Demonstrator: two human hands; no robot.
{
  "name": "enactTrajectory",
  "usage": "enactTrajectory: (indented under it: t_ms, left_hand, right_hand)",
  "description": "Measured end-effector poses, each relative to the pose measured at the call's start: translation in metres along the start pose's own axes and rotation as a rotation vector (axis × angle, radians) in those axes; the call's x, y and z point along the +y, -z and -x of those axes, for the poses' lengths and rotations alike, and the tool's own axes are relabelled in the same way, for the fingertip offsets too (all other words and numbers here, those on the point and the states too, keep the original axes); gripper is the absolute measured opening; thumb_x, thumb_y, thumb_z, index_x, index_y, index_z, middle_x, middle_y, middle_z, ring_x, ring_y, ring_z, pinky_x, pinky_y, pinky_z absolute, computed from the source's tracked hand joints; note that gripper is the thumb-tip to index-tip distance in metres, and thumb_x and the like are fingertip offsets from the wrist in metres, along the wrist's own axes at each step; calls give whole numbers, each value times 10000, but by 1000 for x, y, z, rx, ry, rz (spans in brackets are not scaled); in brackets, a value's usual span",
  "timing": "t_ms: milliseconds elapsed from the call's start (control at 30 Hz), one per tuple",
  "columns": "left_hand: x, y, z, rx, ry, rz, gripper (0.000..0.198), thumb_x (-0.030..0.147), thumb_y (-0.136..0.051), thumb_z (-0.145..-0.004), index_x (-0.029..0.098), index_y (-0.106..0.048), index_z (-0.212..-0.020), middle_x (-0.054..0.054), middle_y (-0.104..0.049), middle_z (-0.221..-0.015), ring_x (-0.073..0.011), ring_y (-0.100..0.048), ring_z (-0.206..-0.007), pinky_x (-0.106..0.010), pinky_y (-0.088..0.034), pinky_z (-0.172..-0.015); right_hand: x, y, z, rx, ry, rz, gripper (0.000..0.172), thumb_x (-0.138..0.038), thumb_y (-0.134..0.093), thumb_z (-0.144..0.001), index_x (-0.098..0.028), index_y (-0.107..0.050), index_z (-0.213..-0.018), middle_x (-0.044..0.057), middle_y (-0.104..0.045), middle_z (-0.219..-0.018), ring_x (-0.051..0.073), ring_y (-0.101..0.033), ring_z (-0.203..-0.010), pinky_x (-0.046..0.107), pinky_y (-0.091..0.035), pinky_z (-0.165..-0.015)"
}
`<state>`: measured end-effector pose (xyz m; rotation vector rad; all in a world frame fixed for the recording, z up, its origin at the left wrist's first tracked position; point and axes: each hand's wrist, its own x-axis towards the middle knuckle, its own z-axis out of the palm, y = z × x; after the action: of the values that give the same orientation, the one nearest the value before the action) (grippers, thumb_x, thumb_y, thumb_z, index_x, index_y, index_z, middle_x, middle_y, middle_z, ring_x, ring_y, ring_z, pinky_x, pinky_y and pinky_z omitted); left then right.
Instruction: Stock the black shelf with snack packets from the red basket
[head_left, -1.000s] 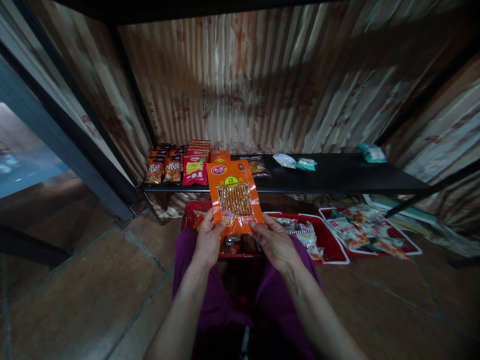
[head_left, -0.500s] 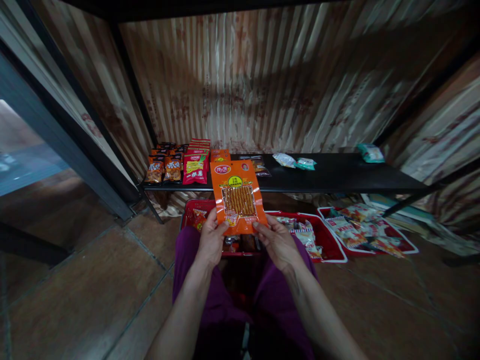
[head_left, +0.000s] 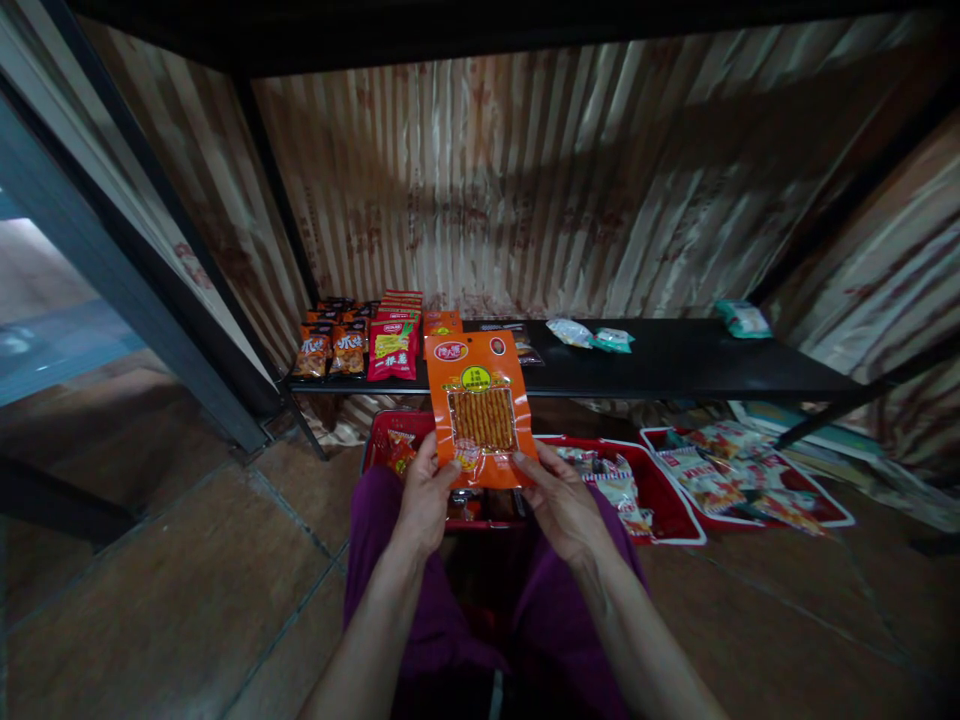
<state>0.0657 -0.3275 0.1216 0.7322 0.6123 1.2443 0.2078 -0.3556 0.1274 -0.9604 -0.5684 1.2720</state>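
Note:
An orange snack packet (head_left: pixel 481 410) with a clear window showing brown sticks is held up in front of the shelf. My left hand (head_left: pixel 422 497) pinches its lower left corner, thumb on the front. At the lower right corner my right hand (head_left: pixel 560 500) grips it the same way. Behind its top edge, another orange packet (head_left: pixel 442 322) stands on the black shelf (head_left: pixel 675 360). Red snack packets (head_left: pixel 394 345) stand in a row to the left of that one. Below the held packet is a red basket (head_left: pixel 382 428) containing packets, partly hidden by my hands and knees.
Black-and-orange snack bags (head_left: pixel 330 350) fill the shelf's left end. A dark packet (head_left: pixel 523 342), white and green packets (head_left: pixel 589 335) and a green packet (head_left: pixel 744 319) lie farther right. Two more red baskets (head_left: pixel 671 500) with bagged snacks stand on the tiled floor. An upper shelf (head_left: pixel 480 35) spans overhead.
The view has tilted up slightly, so the shelf and baskets sit lower in the picture. Both hands still hold the orange packet in nearly the same pose.

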Motion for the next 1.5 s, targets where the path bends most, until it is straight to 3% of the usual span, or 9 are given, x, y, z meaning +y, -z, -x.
enactTrajectory:
  t_ms: [333, 467, 533, 600, 700, 800, 967, 1233, 1500]
  left_hand:
    - [-11, 8, -8, -10, -57, -143, 474, 150, -608, -718, 210, -525, -1181, -72, -650, -1126, -213, -607, -1029, -367, -438, -934]
    - [-16, 9, -12, 139, -242, -388, 698, 225, -637, -750, 267, -330, -1376, -83, -371, -1458, -231, -368, -1320, -400, -279, -1090]
    - [-14, 5, -10, 135, -301, -484, 690, 307, -648, -768, 267, -341, -1385, -50, -242, -1525, -218, -210, -1398, -366, -162, -1142]
    - [-11, -3, -7, 29, -275, -432, 627, 391, -614, -798, 264, -386, -1368, -34, -258, -1521, -206, -172, -1410, -338, -139, -1149]
    - [-8, -15, -4, -96, -163, -143, 580, 480, -580, -804, 264, -445, -1325, -49, -415, -1437, -218, -303, -1362, -338, -248, -1115]
    - [-8, -19, -5, 3, -39, 90, 559, 439, -681, -727, 231, -534, -1225, -73, -610, -1220, -243, -521, -1188, -369, -370, -1029]
    - [-8, -10, -12, 240, 27, 258, 374, 301, -744, -664, 203, -641, -1010, -39, -691, -1006, -194, -629, -993, -319, -447, -926]
    - [-4, -3, -14, 168, 8, 268, 294, 353, -695, -721, 156, -667, -938, -63, -706, -978, -213, -639, -981, -340, -451, -929]
    - [0, 2, -13, 116, 107, 294, 341, 397, -663, -749, 140, -647, -972, -79, -699, -998, -236, -611, -1046, -357, -441, -959]
  right_hand:
    - [5, -4, -1, 39, 43, -26, 328, -241, -811, -558, -241, -723, -874, -4, -741, -827, 174, -673, -738, 282, -538, -696]
    - [12, -9, 1, 89, 154, 91, 354, -292, -758, -622, -251, -707, -970, 6, -739, -935, 218, -679, -840, 369, -540, -789]
    - [17, -9, 3, 133, 282, 273, 352, -310, -695, -691, -244, -692, -1038, 19, -724, -1016, 234, -667, -925, 400, -523, -851]
    - [21, -9, 6, 137, 463, 556, 341, -287, -616, -756, -237, -676, -1088, 34, -705, -1076, 235, -649, -990, 411, -502, -899]
    - [28, -10, 12, 26, 792, 1006, 395, -182, -519, -799, -245, -631, -1172, 54, -670, -1152, 231, -617, -1056, 425, -474, -942]
    - [35, -14, 20, -22, 995, 1315, 451, -105, -480, -798, -230, -604, -1214, 99, -607, -1244, 260, -570, -1107, 450, -476, -925]
    - [42, -20, 28, -80, 984, 1503, 467, -120, -472, -829, -249, -554, -1270, 107, -550, -1285, 266, -547, -1081, 438, -501, -885]
    - [44, -24, 28, -132, 959, 1545, 429, -148, -464, -852, -218, -555, -1265, 134, -524, -1294, 286, -519, -1109, 449, -502, -884]
    - [49, -22, 30, -172, 946, 1532, 428, -147, -475, -852, -222, -545, -1267, 134, -495, -1325, 278, -513, -1137, 453, -496, -908]
